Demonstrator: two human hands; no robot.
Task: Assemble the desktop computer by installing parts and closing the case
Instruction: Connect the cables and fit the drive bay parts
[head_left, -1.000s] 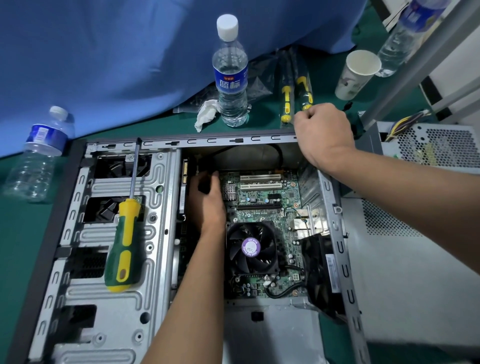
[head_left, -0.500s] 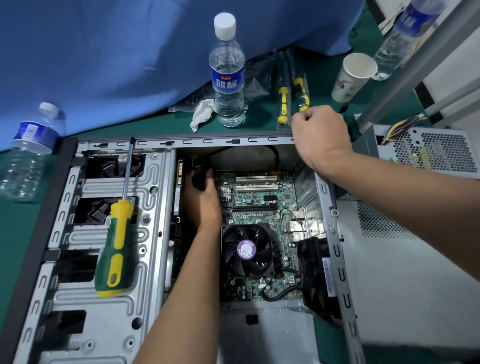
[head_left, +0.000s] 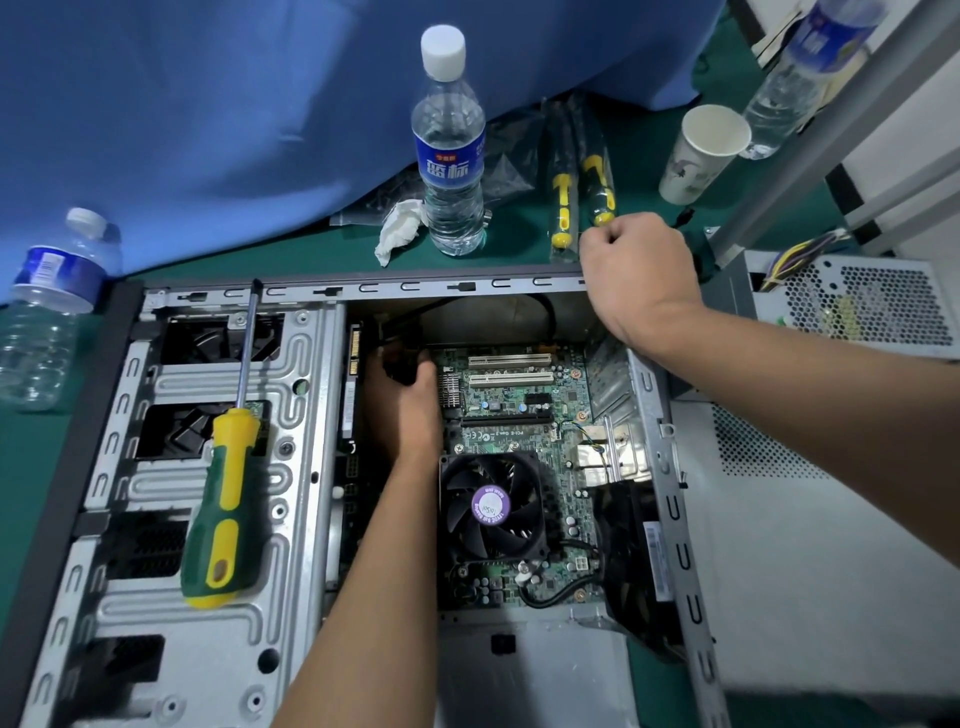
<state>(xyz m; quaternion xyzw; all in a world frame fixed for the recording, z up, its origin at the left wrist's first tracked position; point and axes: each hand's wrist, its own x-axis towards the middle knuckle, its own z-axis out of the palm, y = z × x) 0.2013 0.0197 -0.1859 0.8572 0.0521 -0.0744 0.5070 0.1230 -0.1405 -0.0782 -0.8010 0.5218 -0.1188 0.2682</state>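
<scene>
An open computer case lies flat on the green table. Inside it sits the motherboard with a black CPU fan. My left hand reaches deep into the case at the board's far left corner, its fingers curled round a black connector between the board and the drive cage. My right hand is fisted on the case's far right corner and grips the rim there. A green and yellow screwdriver lies on the drive cage.
A water bottle stands behind the case beside a crumpled tissue and two bagged screwdrivers. Another bottle lies at the left. A paper cup, a power supply and the side panel are at the right.
Both hands stay where they were. The left hand's fingers have shifted slightly on the black connector; the view has drifted a little.
</scene>
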